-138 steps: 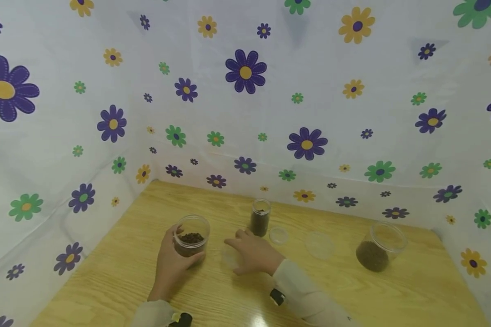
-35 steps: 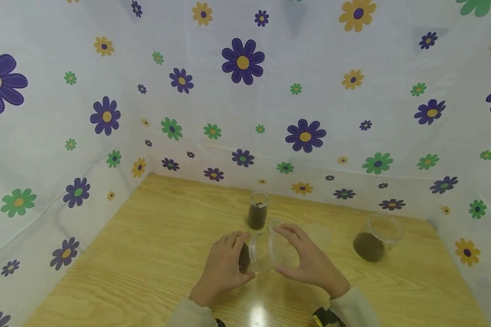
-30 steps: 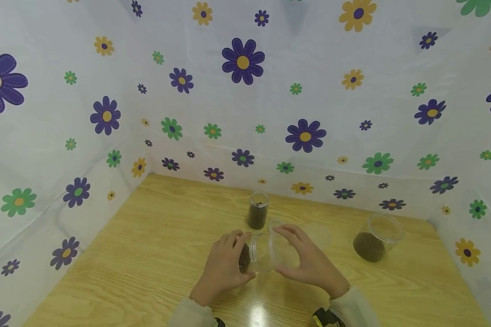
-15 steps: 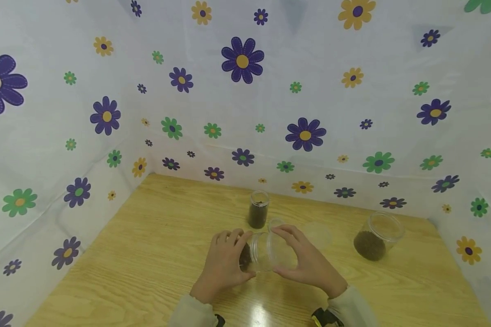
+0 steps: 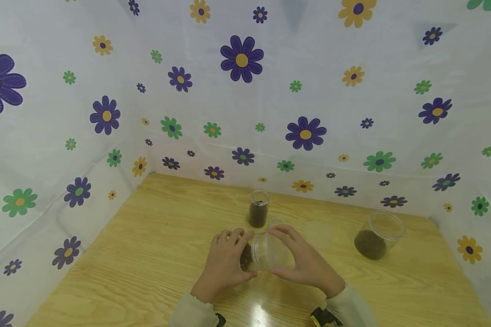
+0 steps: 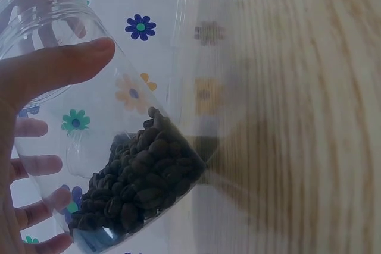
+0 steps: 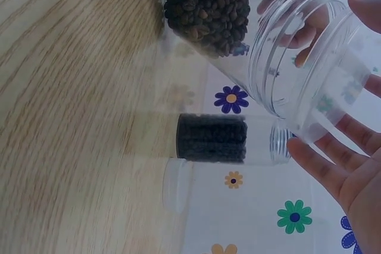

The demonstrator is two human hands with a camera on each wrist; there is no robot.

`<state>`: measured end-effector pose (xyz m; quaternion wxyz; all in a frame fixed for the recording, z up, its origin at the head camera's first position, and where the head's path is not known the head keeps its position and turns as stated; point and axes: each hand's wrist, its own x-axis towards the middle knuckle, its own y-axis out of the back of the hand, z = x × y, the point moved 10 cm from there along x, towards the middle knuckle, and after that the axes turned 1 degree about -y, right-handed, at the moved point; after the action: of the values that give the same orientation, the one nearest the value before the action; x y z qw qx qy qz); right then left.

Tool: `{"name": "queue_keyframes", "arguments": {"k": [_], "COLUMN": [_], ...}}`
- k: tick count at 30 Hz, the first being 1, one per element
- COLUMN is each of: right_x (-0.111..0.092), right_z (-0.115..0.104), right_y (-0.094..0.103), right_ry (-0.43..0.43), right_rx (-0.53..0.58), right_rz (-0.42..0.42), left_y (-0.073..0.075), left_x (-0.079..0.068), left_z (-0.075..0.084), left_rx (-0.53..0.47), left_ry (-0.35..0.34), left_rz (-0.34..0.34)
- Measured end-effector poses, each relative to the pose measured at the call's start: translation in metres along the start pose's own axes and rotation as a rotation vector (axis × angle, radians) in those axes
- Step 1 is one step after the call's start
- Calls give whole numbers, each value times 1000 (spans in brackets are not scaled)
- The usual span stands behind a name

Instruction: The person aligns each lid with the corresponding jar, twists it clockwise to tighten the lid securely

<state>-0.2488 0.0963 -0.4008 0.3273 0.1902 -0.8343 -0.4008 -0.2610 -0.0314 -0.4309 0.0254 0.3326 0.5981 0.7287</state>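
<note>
My left hand (image 5: 222,261) grips a clear jar (image 6: 95,117) with its thumb and fingers spread round it. The jar tilts with its mouth to the right, and dark coffee beans (image 6: 146,179) lie banked at its bottom. My right hand (image 5: 307,263) holds a clear lid (image 7: 330,75) by its rim, facing the jar's threaded mouth (image 7: 292,46). Lid and mouth are very close; whether they touch I cannot tell. Part of the jar is hidden behind my left fingers in the head view.
Behind the hands stands a narrow open jar (image 5: 258,211) of dark contents, with a small lid (image 7: 175,185) beside it. A large round lid (image 5: 317,234) lies right of that. Farther right is a wide open jar (image 5: 376,236), partly filled. A flowered cloth (image 5: 212,91) surrounds the wooden table (image 5: 147,254).
Earlier the jar stood upright at left while my right hand was over a lid on the table. Since then the jar moved right and tilted, with the lid brought to its mouth; lately little moves.
</note>
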Motion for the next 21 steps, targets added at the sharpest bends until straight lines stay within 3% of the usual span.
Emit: {"name": "queue_keyframes", "arguments": {"k": [12, 21], "right_x": [3, 2], "right_z": [-4, -7], "right_y": [-7, -9], "right_ry": [13, 78], "right_rx": [25, -7], "right_rz": [-56, -45], "left_y": [-1, -1], "left_x": [1, 0], "left_z": [2, 3], "left_rx": [10, 11], "left_ry": [-9, -18], "left_rz": [2, 6]}}
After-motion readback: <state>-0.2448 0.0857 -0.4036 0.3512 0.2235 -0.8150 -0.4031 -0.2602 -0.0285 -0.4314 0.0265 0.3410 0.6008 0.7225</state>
